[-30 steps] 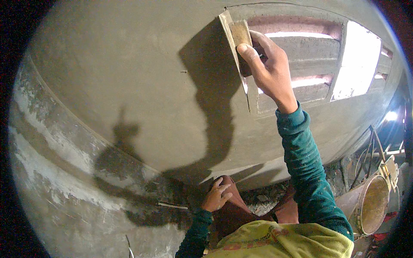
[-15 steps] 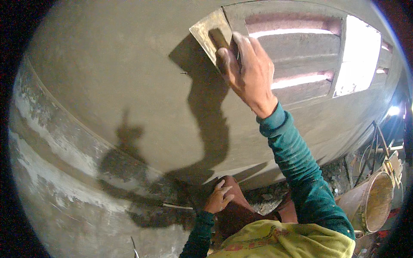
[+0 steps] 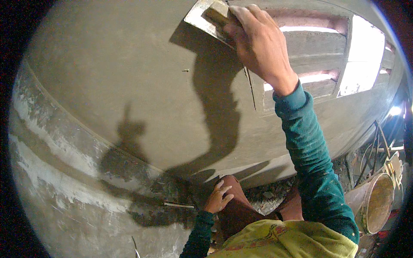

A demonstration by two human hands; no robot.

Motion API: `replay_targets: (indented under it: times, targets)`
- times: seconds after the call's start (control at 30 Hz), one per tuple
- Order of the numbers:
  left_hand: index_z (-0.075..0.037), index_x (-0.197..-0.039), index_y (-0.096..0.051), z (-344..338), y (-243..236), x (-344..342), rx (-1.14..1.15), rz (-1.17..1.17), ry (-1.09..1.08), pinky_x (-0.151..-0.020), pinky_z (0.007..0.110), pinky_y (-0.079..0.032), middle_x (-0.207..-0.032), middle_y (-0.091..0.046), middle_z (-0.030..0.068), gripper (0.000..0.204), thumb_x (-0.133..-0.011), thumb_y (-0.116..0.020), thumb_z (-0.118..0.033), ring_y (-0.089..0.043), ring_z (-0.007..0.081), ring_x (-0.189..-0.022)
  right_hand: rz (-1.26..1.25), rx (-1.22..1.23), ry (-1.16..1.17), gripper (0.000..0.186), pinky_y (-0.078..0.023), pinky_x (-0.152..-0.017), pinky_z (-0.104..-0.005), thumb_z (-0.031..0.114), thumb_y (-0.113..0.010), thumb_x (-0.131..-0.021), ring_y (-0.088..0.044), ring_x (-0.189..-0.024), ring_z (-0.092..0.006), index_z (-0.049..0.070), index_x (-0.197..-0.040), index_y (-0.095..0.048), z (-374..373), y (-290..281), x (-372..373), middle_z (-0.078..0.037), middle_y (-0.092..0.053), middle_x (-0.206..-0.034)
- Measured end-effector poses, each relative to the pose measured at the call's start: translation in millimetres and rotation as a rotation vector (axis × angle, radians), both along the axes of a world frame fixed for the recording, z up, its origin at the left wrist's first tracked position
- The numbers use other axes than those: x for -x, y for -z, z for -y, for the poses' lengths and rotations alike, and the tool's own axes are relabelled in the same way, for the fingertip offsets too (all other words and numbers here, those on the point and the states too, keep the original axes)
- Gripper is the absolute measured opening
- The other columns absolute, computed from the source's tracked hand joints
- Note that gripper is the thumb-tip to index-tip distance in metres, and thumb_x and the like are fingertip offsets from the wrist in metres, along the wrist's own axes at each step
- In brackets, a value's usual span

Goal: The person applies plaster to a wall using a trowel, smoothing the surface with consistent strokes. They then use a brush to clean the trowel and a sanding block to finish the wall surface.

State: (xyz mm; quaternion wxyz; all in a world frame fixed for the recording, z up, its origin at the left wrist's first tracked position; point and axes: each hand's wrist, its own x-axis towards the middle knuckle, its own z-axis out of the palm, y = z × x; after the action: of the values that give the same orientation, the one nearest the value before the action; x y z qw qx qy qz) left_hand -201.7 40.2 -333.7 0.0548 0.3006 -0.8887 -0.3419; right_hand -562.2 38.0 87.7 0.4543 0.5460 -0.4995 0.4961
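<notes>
My right hand (image 3: 262, 47) grips the handle of a flat rectangular metal trowel (image 3: 198, 19), held against the grey plastered wall (image 3: 107, 69) at the left edge of a slotted vent block (image 3: 314, 47) with pinkish recesses. The trowel casts a broad shadow, joined by that of my arm. A thin dark line runs down the plaster below it. Low in the view, my left hand (image 3: 218, 198) lies on my bent knee in reddish-brown trousers (image 3: 238, 200), fingers apart and holding nothing.
A bright white opening (image 3: 361, 51) is at the upper right. A dirty bucket (image 3: 374, 202) lies tilted at the lower right beside metal bars and clutter (image 3: 389, 167). Rubble (image 3: 271, 193) lies along the wall's foot. A rough, patchy ledge (image 3: 64, 167) curves along the left.
My right hand has carried the trowel higher, and the blade has turned from near upright to a flatter slant. My left hand stays at the knee.
</notes>
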Motion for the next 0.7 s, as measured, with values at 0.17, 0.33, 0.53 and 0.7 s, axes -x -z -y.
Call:
replay_targets:
  times: [0.17, 0.33, 0.53, 0.7]
  targets:
    - [-0.015, -0.142, -0.061, 3.8, 6.9, -9.2, -0.006, 0.017, -0.028, -0.123, 0.057, -0.026, -0.161, -0.033, 0.0273, 0.056, -0.096, -0.066, -0.049, -0.03, 0.0477, -0.149, 0.005, -0.215, -0.004, 0.041, -0.052, -0.089, -0.045, 0.012, -0.068, -0.089, -0.062, -0.105, -0.0382, 0.004, -0.128, -0.061, 1.3, 51.3, -8.7, -0.017, -0.063, -0.113]
    - [-0.014, -0.14, -0.062, 0.1, -2.1, 1.7, 0.001, -0.002, -0.035, -0.123, 0.058, -0.025, -0.159, -0.035, 0.0273, 0.055, -0.097, -0.066, -0.049, -0.032, 0.0465, -0.148, -0.064, -0.48, -0.02, 0.052, -0.051, -0.092, -0.0468, 0.013, -0.072, -0.083, -0.06, -0.105, -0.0373, 0.004, -0.132, -0.059, -18.8, 94.1, -12.0, -0.016, -0.06, -0.12]
    - [-0.004, -0.136, -0.063, 1.4, 1.8, -11.9, 0.087, -0.018, -0.03, -0.12, 0.053, -0.031, -0.156, -0.038, 0.032, 0.056, -0.096, -0.068, -0.042, -0.037, 0.0465, -0.145, 0.011, -0.057, -0.031, 0.04, -0.05, -0.085, -0.0464, 0.016, -0.069, -0.089, -0.061, -0.1, -0.0385, 0.009, -0.127, -0.062, -8.6, 38.7, 8.4, -0.016, -0.063, -0.106]
    - [0.0, -0.136, -0.062, -9.7, -17.9, 1.6, 0.114, -0.018, -0.002, -0.118, 0.052, -0.033, -0.156, -0.036, 0.0334, 0.056, -0.095, -0.07, -0.038, -0.039, 0.0475, -0.144, -0.047, -0.252, 0.064, 0.047, -0.051, -0.088, -0.0459, 0.013, -0.07, -0.085, -0.061, -0.103, -0.0382, 0.01, -0.13, -0.061, -9.9, 53.0, 16.1, -0.016, -0.063, -0.115]
